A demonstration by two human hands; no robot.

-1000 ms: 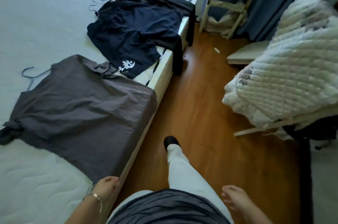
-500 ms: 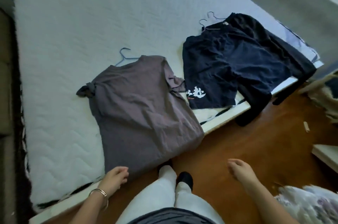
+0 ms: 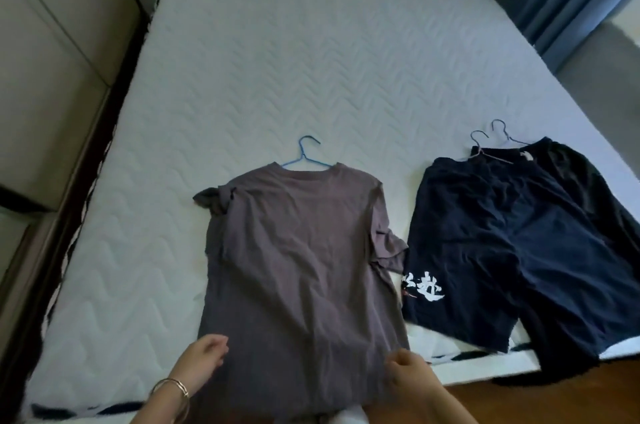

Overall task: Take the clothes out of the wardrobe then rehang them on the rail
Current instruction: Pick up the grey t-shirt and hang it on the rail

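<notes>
Both hands loosely curled, gripping nothing: left hand [image 3: 204, 359] and right hand [image 3: 408, 377] flank the hem of the grey-brown cotton T-shirt [image 3: 298, 268] at the mattress's [image 3: 242, 77] near edge. Risk — lifting by the hem slides the shirt off its blue wire hanger [image 3: 306, 155].

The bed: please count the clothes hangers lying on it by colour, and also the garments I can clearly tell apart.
Blue hangers: 1, in the grey T-shirt, its hook showing above the collar.
Grey metal hangers: 2, both at the top of the dark pile.
Garments clearly told apart: 3, the grey T-shirt, the navy shorts with white print, and a black garment under them.
Total: 3 hangers, 3 garments.
</notes>
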